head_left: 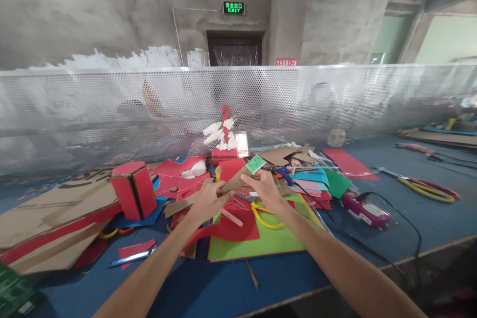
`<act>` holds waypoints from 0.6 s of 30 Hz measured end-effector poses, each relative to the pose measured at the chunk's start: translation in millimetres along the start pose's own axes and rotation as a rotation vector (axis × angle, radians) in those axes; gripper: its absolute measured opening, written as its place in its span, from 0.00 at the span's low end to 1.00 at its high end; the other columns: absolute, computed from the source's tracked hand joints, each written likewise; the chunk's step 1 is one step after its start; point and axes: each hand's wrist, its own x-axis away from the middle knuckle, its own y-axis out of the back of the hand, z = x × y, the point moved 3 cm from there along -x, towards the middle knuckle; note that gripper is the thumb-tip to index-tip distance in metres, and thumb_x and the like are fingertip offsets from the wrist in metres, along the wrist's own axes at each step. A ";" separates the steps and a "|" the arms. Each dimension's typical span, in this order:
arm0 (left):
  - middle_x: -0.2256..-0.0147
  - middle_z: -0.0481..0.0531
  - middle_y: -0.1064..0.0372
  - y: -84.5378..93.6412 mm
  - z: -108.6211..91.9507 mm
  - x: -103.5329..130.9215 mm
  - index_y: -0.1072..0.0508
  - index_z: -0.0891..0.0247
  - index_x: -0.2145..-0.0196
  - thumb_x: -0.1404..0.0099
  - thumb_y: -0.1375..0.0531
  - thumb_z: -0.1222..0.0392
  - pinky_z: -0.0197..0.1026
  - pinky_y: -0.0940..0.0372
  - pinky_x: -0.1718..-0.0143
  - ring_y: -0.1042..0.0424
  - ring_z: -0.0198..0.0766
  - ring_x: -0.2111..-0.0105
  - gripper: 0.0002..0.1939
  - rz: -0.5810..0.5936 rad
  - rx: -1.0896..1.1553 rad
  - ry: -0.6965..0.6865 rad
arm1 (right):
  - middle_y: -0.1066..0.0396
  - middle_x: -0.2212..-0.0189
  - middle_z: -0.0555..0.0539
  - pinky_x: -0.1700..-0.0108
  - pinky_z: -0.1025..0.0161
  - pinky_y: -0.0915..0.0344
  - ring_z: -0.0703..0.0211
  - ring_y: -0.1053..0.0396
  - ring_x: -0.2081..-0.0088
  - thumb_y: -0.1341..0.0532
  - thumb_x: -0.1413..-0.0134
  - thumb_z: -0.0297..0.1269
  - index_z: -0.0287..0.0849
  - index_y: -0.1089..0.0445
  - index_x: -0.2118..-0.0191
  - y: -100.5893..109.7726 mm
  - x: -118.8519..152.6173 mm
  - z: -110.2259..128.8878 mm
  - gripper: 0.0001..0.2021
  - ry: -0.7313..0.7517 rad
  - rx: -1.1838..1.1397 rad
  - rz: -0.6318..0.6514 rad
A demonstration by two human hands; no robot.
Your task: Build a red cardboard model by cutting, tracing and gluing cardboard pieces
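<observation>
A brown cardboard strip point(235, 182) with a green label point(255, 164) at its upper right end is held up over the middle of the table. The lower left end of the strip is gripped by my left hand point(211, 198). My right hand point(266, 188) pinches it near the label. Under both hands lie red scraps point(238, 223), yellow-handled scissors point(269, 218) and a lime green sheet point(261, 246). Behind them stands a red figure with white tufts point(224, 131) on a red base.
At the left are a red box point(134, 191), large cardboard pieces point(55, 213) and a blue cutter point(132, 257). To the right lie a blue glue gun point(285, 175), a purple power strip point(367, 210) with cables and scissors point(428, 189). A perforated metal screen point(261, 99) runs behind.
</observation>
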 end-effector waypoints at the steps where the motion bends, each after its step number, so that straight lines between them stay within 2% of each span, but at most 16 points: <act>1: 0.70 0.50 0.25 1.9 -2.1 0.2 0.27 0.62 0.67 0.32 0.40 0.46 0.40 0.36 0.67 0.24 0.44 0.68 0.16 -0.019 -0.031 -0.027 | 0.19 0.66 0.44 0.55 0.50 0.22 0.46 0.20 0.61 0.24 0.60 0.50 0.40 0.23 0.64 0.1 -1.0 0.6 0.21 0.021 -0.017 0.016; 7: 0.71 0.50 0.29 17.6 -4.7 1.1 0.30 0.61 0.69 0.33 0.40 0.47 0.39 0.38 0.69 0.28 0.42 0.70 0.15 -0.072 -0.076 -0.071 | 0.21 0.65 0.50 0.60 0.58 0.22 0.56 0.23 0.63 0.23 0.60 0.48 0.44 0.27 0.61 16.4 -11.7 4.6 0.22 0.163 -0.059 -0.082; 10: 0.68 0.50 0.27 19.0 3.0 0.1 0.30 0.61 0.67 0.35 0.38 0.44 0.40 0.35 0.68 0.25 0.43 0.68 0.16 -0.078 0.099 -0.034 | 0.23 0.69 0.52 0.60 0.58 0.21 0.58 0.24 0.67 0.23 0.58 0.47 0.44 0.29 0.63 21.2 -13.6 6.7 0.21 0.178 -0.002 -0.056; 13: 0.66 0.52 0.23 13.1 11.0 -1.8 0.29 0.60 0.61 0.37 0.35 0.42 0.42 0.30 0.66 0.21 0.45 0.65 0.18 0.000 0.350 0.059 | 0.23 0.70 0.51 0.62 0.57 0.21 0.56 0.23 0.70 0.25 0.55 0.48 0.44 0.30 0.63 20.6 -11.9 7.7 0.19 0.150 0.113 0.029; 15: 0.66 0.52 0.22 11.0 12.5 -2.4 0.28 0.60 0.59 0.39 0.33 0.42 0.42 0.29 0.66 0.20 0.45 0.66 0.20 0.021 0.393 0.102 | 0.22 0.71 0.49 0.66 0.57 0.21 0.54 0.22 0.72 0.27 0.51 0.50 0.43 0.29 0.63 19.6 -10.5 7.0 0.18 0.114 0.205 0.081; 18: 0.65 0.52 0.21 13.0 7.9 -1.5 0.25 0.61 0.61 0.40 0.32 0.44 0.41 0.29 0.69 0.20 0.45 0.67 0.19 -0.004 0.376 0.107 | 0.22 0.73 0.47 0.68 0.58 0.22 0.51 0.20 0.72 0.30 0.48 0.55 0.43 0.28 0.67 20.1 -10.7 4.5 0.19 0.086 0.241 0.085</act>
